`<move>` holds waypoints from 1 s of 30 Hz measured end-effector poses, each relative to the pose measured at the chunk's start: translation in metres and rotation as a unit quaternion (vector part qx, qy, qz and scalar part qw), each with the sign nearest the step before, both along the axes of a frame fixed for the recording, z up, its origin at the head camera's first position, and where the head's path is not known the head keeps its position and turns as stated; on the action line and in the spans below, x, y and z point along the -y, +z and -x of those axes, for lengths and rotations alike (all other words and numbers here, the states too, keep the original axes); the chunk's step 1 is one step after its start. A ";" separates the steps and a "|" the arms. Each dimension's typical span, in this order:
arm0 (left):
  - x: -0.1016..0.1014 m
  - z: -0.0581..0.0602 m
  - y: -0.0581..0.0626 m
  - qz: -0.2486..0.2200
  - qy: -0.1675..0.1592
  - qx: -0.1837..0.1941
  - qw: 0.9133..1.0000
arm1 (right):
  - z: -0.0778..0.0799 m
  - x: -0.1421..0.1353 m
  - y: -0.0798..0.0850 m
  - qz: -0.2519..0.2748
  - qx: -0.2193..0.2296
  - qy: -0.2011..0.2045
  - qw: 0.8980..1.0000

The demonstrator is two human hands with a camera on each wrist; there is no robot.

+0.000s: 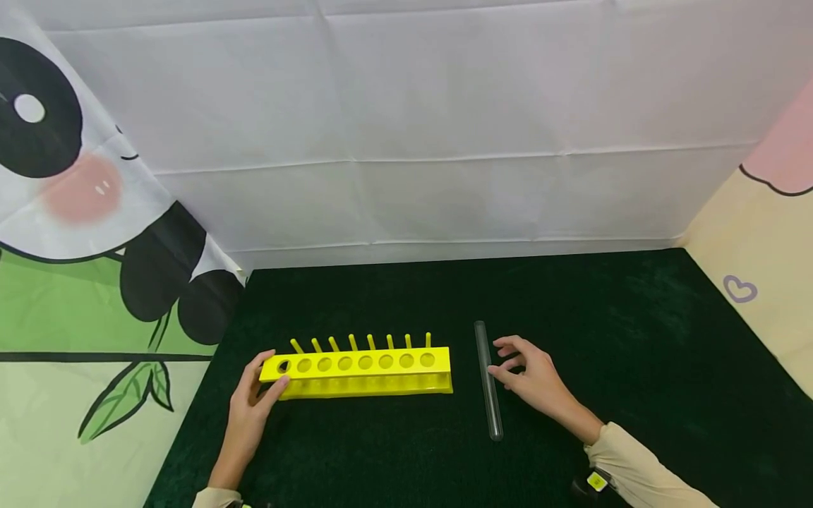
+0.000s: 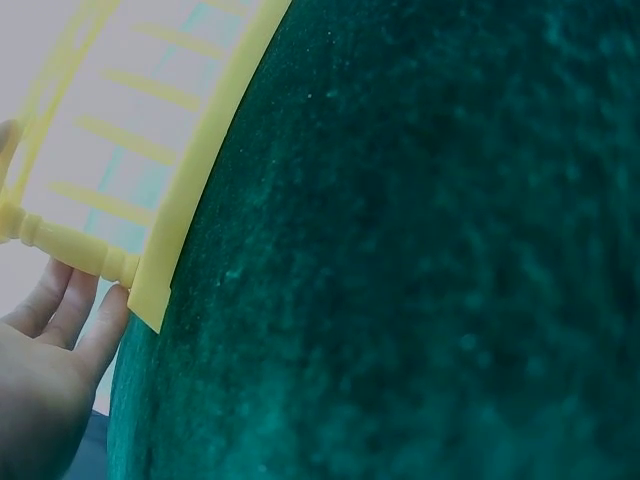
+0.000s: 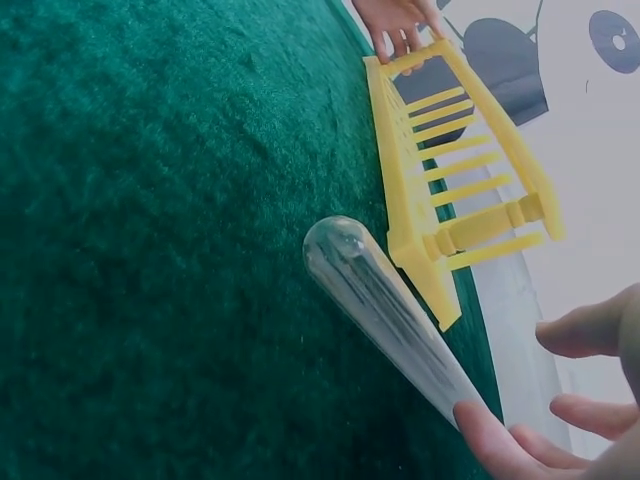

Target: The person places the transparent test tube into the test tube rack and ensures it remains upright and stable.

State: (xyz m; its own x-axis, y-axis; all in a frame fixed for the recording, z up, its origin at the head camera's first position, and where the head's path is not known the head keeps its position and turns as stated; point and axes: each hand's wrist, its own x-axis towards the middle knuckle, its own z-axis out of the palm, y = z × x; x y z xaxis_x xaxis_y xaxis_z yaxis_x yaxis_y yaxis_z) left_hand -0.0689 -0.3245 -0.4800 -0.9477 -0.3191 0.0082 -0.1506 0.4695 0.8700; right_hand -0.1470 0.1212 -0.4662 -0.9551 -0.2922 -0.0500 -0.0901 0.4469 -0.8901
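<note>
A yellow test tube rack (image 1: 356, 385) stands upright on the dark green cloth, with a row of round holes along its top and several pegs behind. My left hand (image 1: 246, 413) grips its left end, thumb in front and fingers behind. In the left wrist view the fingers (image 2: 102, 330) are at the rack's end post (image 2: 75, 247). To the right of the rack lies a clear glass test tube (image 1: 488, 381), its rounded end toward me. Just right of the tube is my right hand (image 1: 530, 374), fingers and thumb spread apart. One fingertip (image 3: 478, 420) overlaps the tube in the right wrist view.
Dark green cloth (image 1: 603, 317) covers the table. A white fabric backdrop (image 1: 444, 141) hangs behind it. Printed fabric with a cartoon animal (image 1: 82, 183) borders the left side, and a cream and pink sheet (image 1: 762, 247) borders the right.
</note>
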 end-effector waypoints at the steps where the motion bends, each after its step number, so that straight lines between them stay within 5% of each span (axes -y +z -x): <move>1: 0.000 0.000 0.000 0.001 0.000 0.000 1.000 | 0.001 0.001 -0.001 -0.001 0.000 -0.001 1.000; 14: 0.000 -0.001 0.000 0.004 0.000 0.003 1.000 | 0.004 0.015 -0.008 -0.023 -0.008 -0.003 1.000; 30: 0.000 0.001 -0.004 -0.010 0.001 -0.002 1.000 | 0.014 0.031 -0.020 -0.120 -0.038 -0.048 0.991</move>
State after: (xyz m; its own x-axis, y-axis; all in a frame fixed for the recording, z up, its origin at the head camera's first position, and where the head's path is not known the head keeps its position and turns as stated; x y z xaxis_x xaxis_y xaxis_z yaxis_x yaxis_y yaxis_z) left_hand -0.0695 -0.3245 -0.4836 -0.9471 -0.3210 0.0063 -0.1476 0.4525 0.8795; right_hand -0.1607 0.0907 -0.4860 -0.9814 -0.1886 -0.0349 -0.0991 0.6548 -0.7493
